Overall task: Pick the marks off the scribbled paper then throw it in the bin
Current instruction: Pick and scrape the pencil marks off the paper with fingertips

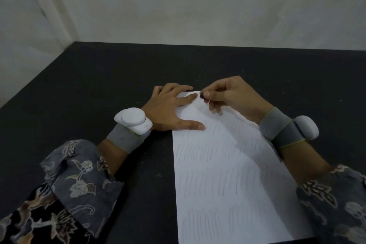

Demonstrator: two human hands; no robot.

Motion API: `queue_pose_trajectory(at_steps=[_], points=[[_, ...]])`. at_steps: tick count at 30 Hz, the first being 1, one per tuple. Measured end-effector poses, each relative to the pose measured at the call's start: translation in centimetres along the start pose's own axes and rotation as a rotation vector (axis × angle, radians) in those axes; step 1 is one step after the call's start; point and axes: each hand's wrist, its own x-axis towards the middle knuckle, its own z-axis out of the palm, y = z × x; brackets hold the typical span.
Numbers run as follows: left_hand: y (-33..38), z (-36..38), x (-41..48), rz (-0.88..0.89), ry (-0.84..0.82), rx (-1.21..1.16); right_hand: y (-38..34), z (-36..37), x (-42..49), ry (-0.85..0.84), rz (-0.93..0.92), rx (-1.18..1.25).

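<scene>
Head view. The paper lies flat on the black table, its long axis running from the near edge away toward the wall, slightly left of the right forearm. Rows of pencil marks cover most of the sheet; the far end looks nearly bare. The left hand rests on the far left corner, fingers straight and spread, thumb along the left edge, pinning the sheet. The right hand hovers over the far edge, thumb and forefinger pinched on a small dark thing, probably an eraser, though it is too small to tell for sure. Its tip sits just beside the left forefinger, at the far edge. The marked rows lie nearer the person than the pinch, so the rubbing likely has to work back along the long axis toward the body. No bin is in view. Both wrists carry grey bands with white pods.
</scene>
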Motion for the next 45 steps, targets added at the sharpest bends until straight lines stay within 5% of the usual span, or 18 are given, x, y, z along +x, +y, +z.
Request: queue_pose_trajectory(at_steps=[3,7,11,17,23,29,36,41,45], points=[[-0.1,0.1,-0.1,0.008,0.01,0.004,-0.2,1.2,-0.1,-0.105,-0.057,-0.37],[0.0,0.1,-0.2,0.01,0.02,0.011,0.2,2.6,0.9,0.033,-0.106,-0.554],[0.1,0.1,-0.1,0.002,0.007,0.011,0.8,2.7,1.4,0.21,-0.086,-0.564],[0.1,0.2,-0.1,0.009,0.024,0.008,-0.1,2.3,0.3,-0.068,-0.111,-0.538],[0.1,0.1,-0.2,0.001,0.023,0.01,0.4,2.6,1.7,0.198,-0.095,-0.567],[0.2,0.1,-0.2,0.008,0.037,-0.001,-0.5,2.1,-0.2,-0.1,-0.088,-0.57],[0.2,0.1,-0.1,-0.003,0.014,0.012,0.4,2.6,1.2,0.187,-0.077,-0.548],[0.2,0.2,-0.1,0.0,0.028,-0.004,-0.3,2.2,-0.2,-0.079,-0.077,-0.578],[0.2,0.1,-0.2,-0.002,0.02,0.002,0.5,2.0,1.1,0.124,-0.076,-0.562]])
